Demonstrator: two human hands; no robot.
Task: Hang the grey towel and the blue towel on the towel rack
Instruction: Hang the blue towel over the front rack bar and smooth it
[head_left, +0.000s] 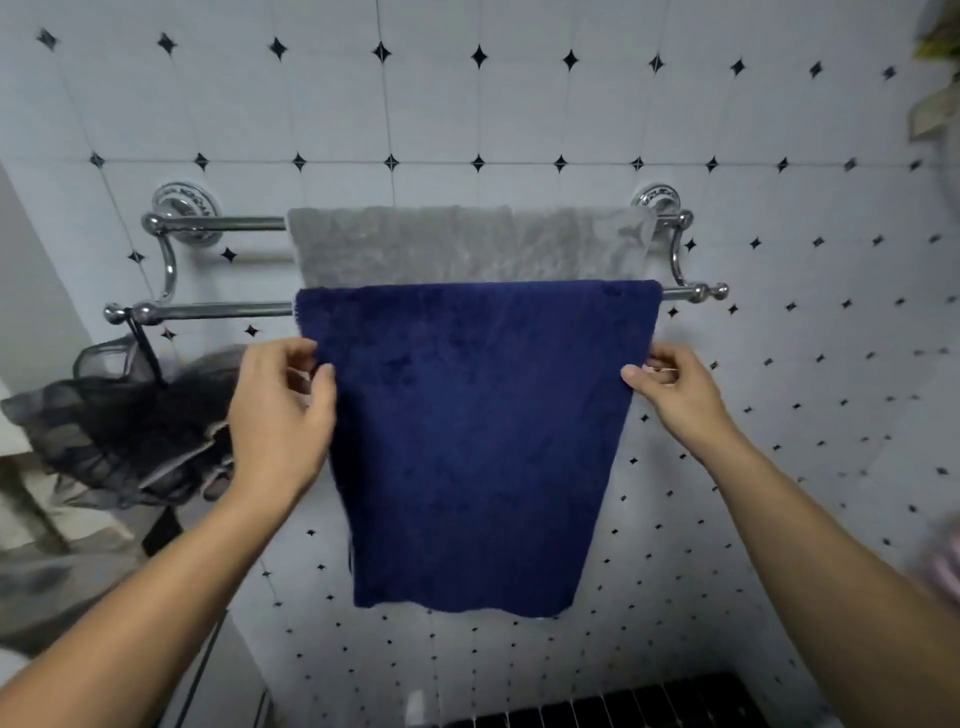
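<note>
Blue terry cloth is pinched at both side edges: the left hand (283, 410) grips the left edge of the blue towel (475, 441) between thumb and fingers, and the right hand (675, 387) nips the right edge the same way, both a little below the bar. The blue towel is draped over the front, lower bar of the chrome towel rack (208, 310) and hangs flat and fairly even, its bottom hem level. Behind and above it the grey towel (467, 241) lies over the rear, upper bar, spread across most of that bar, with no hand on it. Both towels therefore appear to be on the rack, so the task looks all but finished; what seems left is a last straightening tug and letting go of the blue one. To the left, a dark mesh bag (130, 426) hangs from the end of the lower bar, clear of both towels, against the white tiled wall (519, 114).
</note>
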